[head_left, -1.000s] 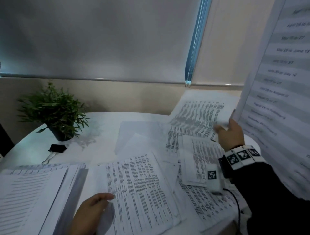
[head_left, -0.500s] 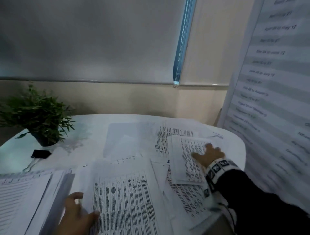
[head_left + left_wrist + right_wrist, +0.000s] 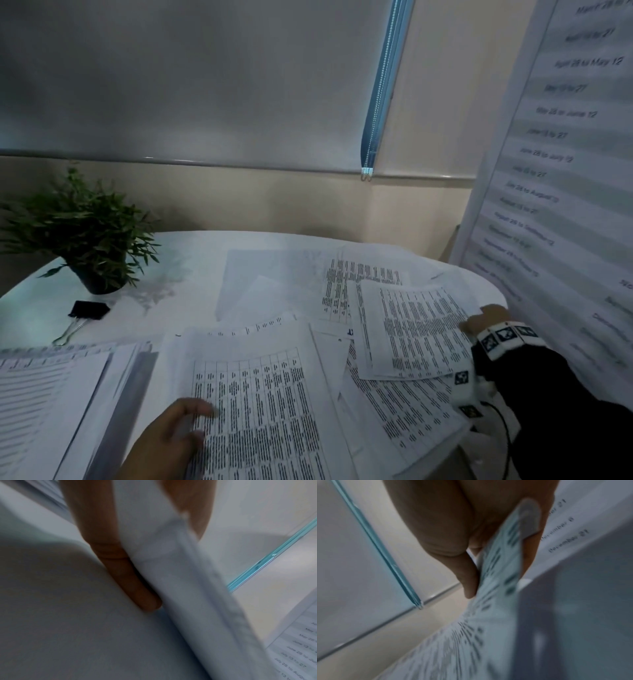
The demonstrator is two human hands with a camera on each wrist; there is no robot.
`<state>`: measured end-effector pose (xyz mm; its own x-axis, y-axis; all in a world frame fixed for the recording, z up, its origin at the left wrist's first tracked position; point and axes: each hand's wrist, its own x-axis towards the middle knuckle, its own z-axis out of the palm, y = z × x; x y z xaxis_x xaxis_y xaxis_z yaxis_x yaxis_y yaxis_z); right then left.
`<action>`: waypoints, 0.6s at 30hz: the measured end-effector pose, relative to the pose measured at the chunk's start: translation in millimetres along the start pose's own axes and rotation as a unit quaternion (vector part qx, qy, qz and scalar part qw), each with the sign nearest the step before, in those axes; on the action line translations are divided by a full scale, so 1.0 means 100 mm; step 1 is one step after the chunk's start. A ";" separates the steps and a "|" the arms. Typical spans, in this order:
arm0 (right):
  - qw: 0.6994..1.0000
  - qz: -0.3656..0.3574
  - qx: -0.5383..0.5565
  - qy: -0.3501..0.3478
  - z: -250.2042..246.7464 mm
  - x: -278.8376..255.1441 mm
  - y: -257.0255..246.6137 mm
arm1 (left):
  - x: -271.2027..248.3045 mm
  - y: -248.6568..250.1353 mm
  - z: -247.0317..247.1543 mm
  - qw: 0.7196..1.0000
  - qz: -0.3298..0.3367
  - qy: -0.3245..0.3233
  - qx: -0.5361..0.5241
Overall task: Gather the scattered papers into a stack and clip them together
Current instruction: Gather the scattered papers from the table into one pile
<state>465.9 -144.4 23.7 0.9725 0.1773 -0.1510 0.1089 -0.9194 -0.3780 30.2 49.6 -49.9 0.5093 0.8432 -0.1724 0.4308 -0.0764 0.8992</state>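
Both hands grip printed white paper sheets now: our right hand (image 3: 486, 320) has dropped to pinch a lower-right sheet (image 3: 414, 332); our left hand (image 3: 171, 442) grips the lower-centre sheet (image 3: 260, 404), gathering underway.

Non-task items in view
Potted plant (image 3: 80, 226) stands at table (image 3: 191, 260) far left; roller blind (image 3: 191, 82) with bead chain (image 3: 378, 102) behind; dated wall chart (image 3: 568, 144) at right.

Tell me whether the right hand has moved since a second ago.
Yes. The right hand has come down from the raised sheets at the back and now grips the printed sheet near the table's right edge.
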 end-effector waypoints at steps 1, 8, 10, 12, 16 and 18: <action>1.000 -0.013 -0.017 0.003 -0.06 0.01 -0.03 | 0.01 0.02 0.00 1.000 -0.002 -0.020 -0.006; 0.991 -0.015 -0.133 -0.004 -0.12 -0.03 0.05 | -0.01 0.00 0.01 0.999 -0.019 -0.017 -0.023; 0.990 -0.015 -0.140 -0.019 -0.01 -0.02 0.05 | 0.00 0.00 0.02 1.000 -0.019 -0.007 -0.014; 0.989 -0.026 -0.138 -0.036 0.14 0.03 0.01 | 0.00 0.01 0.03 1.000 -0.016 -0.005 -0.007; 0.989 -0.029 -0.120 -0.078 0.29 0.04 -0.04 | -0.01 -0.02 0.02 1.000 -0.014 -0.008 -0.027; 0.988 -0.015 -0.129 -0.078 0.33 0.03 -0.08 | 0.02 -0.04 0.00 0.998 -0.019 -0.052 -0.034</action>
<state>460.8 -125.1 -3.9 0.9265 0.2396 -0.2903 0.2057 -0.9682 -0.1425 29.6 51.2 -53.6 0.5696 0.7846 -0.2450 0.4020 -0.0060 0.9156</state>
